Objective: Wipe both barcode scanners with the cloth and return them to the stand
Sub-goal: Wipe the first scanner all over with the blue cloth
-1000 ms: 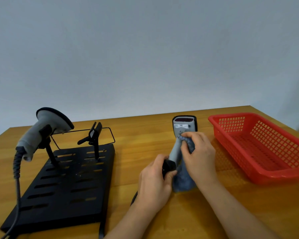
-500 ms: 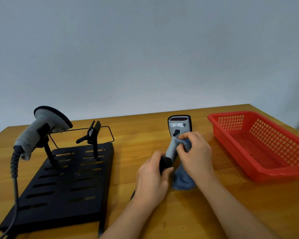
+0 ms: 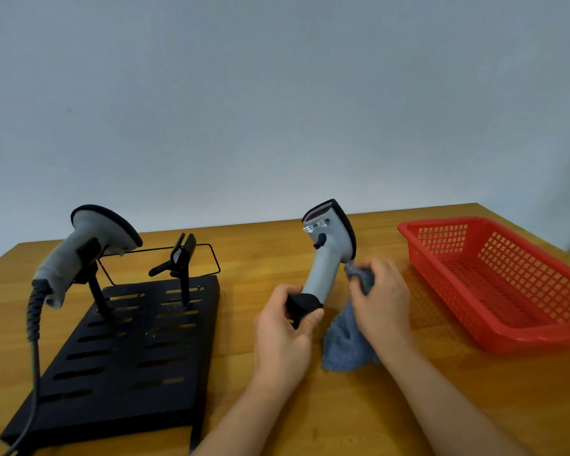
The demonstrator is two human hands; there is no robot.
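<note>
Grey plastic handheld scanner [image 3: 326, 258] is up off the table, head pointing up and away, and the left hand [image 3: 285, 337] pinches it by the black butt end [image 3: 301, 304] of the handle. Makes sense to me: holding it at the very bottom leaves the whole grip and head free for wiping. The right hand [image 3: 380, 297] has the blue-grey cloth [image 3: 346, 343] bunched in its fingers and pressed up against the scanner's right side, just under the head, with the rest of the cloth hanging down to the wooden table [image 3: 310, 406].

The other scanner [image 3: 86, 251] sits in its cradle at the far-left of the black slotted stand [image 3: 122, 350], cord [image 3: 33, 340] trailing down toward the near edge. The second cradle [image 3: 181, 258], right beside it, is empty, so I'd guess that's where the one in hand goes when it's done. Can't tell if the parked one has been wiped.

Off to the right there's a red plastic basket [image 3: 520, 337], well clear of both hands and not in use from what I can see.
</note>
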